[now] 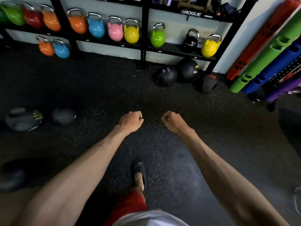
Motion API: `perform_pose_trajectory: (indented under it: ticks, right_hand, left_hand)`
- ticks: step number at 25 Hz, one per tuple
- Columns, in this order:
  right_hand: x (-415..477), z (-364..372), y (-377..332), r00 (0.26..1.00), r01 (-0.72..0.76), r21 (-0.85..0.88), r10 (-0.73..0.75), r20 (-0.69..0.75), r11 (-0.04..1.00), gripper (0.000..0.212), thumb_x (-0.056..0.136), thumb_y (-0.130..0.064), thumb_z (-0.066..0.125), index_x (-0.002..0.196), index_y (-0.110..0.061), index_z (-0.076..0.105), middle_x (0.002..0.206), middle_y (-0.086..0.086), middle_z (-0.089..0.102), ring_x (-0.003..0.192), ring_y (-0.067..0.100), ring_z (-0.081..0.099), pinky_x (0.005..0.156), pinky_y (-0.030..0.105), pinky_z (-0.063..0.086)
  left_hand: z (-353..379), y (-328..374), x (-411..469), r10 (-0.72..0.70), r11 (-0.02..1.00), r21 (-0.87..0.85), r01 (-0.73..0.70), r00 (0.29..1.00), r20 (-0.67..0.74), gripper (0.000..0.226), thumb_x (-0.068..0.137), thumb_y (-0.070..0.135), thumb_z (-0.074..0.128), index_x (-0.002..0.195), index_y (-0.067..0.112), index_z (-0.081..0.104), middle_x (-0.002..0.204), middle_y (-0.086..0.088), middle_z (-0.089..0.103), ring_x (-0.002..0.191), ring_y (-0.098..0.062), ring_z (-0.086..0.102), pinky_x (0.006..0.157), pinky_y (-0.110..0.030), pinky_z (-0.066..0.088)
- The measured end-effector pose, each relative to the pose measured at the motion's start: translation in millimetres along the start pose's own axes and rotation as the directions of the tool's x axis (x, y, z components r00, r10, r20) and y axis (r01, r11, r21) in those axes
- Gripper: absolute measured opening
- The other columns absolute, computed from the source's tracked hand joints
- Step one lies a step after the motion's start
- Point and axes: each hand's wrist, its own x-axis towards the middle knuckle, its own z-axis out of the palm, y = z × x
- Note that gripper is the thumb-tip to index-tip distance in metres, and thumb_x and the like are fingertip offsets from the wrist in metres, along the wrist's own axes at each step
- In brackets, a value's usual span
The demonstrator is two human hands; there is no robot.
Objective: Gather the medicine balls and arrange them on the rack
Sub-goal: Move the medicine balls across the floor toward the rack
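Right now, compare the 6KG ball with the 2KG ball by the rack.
The 6KG ball is larger than the 2KG ball. The 6KG ball bears a yellow patch, the 2KG ball a purple one. The 6KG ball sits further back, the 2KG ball left of it. Both are black, on the floor.

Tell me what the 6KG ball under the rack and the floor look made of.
The 6KG ball looks like matte black rubber. Its skin is dull with almost no shine and carries printed white lettering, though a synthetic leather shell is possible. The floor looks like black rubber gym matting, going by its grainy surface and pale flecks.
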Motion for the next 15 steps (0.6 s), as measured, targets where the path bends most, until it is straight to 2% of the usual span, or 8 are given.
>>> perform_pose_trajectory:
  ticks: [4,6,10,15]
  right_hand:
    - [-75,47,-11,0.999,0.031,0.012,-0.031,0.04,0.999,0.022,0.101,-0.03,0.053,0.109,-0.014,0.066,0.101,0.008,0.071,0.094,0.028,0.068,0.079,0.036,0.05]
    - [-104,72,-22,0.996,0.046,0.01,-0.047,0.073,0.999,0.026,0.101,-0.031,0.052,0.11,-0.01,0.065,0.103,0.012,0.072,0.098,0.032,0.068,0.081,0.039,0.052]
    - [-147,132,-54,0.986,0.073,0.038,-0.077,0.149,0.997,0.03,0.102,-0.028,0.051,0.116,-0.005,0.063,0.109,0.013,0.069,0.106,0.037,0.065,0.091,0.045,0.051]
    - [-200,204,-100,0.978,0.093,0.041,-0.099,0.181,0.995,0.031,0.102,-0.031,0.051,0.117,-0.007,0.062,0.113,0.016,0.07,0.108,0.036,0.064,0.091,0.047,0.052]
  left_hand:
    - [34,-25,-100,-0.062,0.998,0.006,0.062,0.998,0.0,0.021,0.099,0.034,0.053,0.114,0.023,0.064,0.111,-0.004,0.07,0.101,-0.026,0.066,0.078,-0.036,0.048]
    - [44,-44,-141,-0.097,0.995,0.018,0.097,0.995,0.007,0.021,0.099,0.035,0.054,0.112,0.023,0.065,0.111,-0.004,0.07,0.1,-0.024,0.066,0.076,-0.034,0.047]
    - [57,-93,-212,-0.205,0.979,0.017,0.204,0.979,0.017,0.022,0.1,0.035,0.053,0.114,0.023,0.064,0.111,-0.003,0.07,0.101,-0.024,0.066,0.082,-0.038,0.051]
    - [68,-167,-300,-0.313,0.95,-0.009,0.313,0.949,0.036,0.023,0.1,0.036,0.052,0.114,0.023,0.064,0.113,-0.005,0.07,0.105,-0.027,0.065,0.088,-0.04,0.051]
